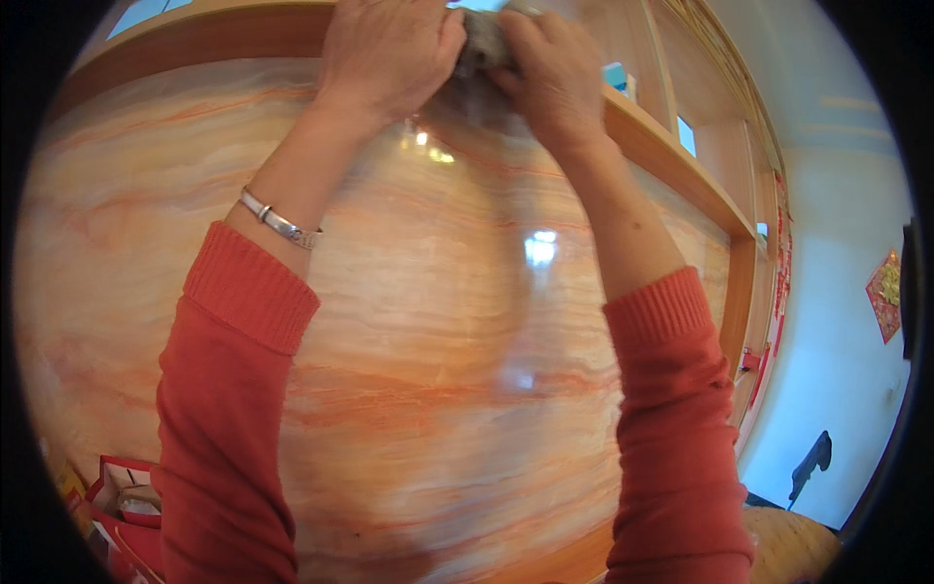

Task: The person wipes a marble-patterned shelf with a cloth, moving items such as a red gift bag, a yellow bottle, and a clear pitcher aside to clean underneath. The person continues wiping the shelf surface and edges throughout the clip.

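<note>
Near the top edge of the view, my left hand and my right hand grip a grey, crumpled cloth between them. Part of the cloth is hidden by the fingers, and its top is close to the picture's edge. Behind and below the hands spreads a glossy, marble-patterned panel with orange and cream veins. Light reflections show on its face. The cloth is by the panel's upper part, close to a wooden ledge. Red knit sleeves cover both forearms, and a silver bangle circles the left wrist.
Wooden shelves frame the panel's right side, with a small teal-and-white box on one. A red bag or box stands at lower left. A rounded yellowish wooden object is at lower right. A red diamond-shaped decoration hangs far right.
</note>
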The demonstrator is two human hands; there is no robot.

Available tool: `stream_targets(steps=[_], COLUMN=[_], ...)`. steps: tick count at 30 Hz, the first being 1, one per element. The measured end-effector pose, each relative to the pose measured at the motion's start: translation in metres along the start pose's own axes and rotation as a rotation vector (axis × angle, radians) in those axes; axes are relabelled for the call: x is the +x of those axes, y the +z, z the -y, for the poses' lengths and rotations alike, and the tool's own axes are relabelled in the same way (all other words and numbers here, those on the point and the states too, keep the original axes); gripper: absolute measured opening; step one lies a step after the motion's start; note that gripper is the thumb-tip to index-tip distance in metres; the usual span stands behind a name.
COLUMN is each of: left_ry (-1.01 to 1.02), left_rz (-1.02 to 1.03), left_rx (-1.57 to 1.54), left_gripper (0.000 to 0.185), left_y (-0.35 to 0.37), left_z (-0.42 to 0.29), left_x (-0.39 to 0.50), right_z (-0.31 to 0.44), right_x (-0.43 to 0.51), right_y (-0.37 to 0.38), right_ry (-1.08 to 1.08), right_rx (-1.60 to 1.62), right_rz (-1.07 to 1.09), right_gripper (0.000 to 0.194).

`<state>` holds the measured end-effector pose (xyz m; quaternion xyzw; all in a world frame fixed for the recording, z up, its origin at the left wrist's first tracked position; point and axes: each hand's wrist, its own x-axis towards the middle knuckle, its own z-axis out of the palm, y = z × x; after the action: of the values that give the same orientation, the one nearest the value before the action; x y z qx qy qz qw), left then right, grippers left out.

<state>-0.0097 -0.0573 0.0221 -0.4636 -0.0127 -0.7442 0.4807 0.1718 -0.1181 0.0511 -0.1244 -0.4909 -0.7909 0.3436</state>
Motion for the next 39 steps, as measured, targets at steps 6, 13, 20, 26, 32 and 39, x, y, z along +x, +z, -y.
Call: stream_targets(steps=[6, 13, 20, 26, 32, 39], left_ry=[0.011, -0.057, -0.173, -0.298, -0.548, -0.332], left_rz=[0.147, 0.072, -0.209, -0.24, -0.034, -0.059], left_rx=[-0.064, 0.067, 0.432, 0.285, 0.207, 0.25], left_gripper=[0.029, 0.046, 0.053, 0.055, 0.081, 0.076], left_y=[0.0, -0.034, -0.07, -0.055, -0.061, -0.073], left_z=[0.001, 0.033, 0.107, 0.115, 0.095, 0.099], left_x=[-0.002, -0.03, -0.052, -0.079, -0.077, -0.067], right_z=[-0.061, -0.082, 0.031, 0.079, 0.039, 0.083], right_x=[-0.106, -0.109, 0.012, 0.057, -0.008, 0.054], right_y=[-0.029, -0.028, 0.025, 0.053, 0.031, 0.057], right_ry=[0.035, -0.08, -0.173, -0.422, -0.31, -0.074], right_rx=[-0.299, -0.431, -0.287, -0.139, -0.158, 0.041], right_rz=[-0.046, 0.163, 0.098, -0.08, 0.186, -0.096], right_gripper=[0.069, 0.051, 0.061, 0.04, 0.048, 0.045])
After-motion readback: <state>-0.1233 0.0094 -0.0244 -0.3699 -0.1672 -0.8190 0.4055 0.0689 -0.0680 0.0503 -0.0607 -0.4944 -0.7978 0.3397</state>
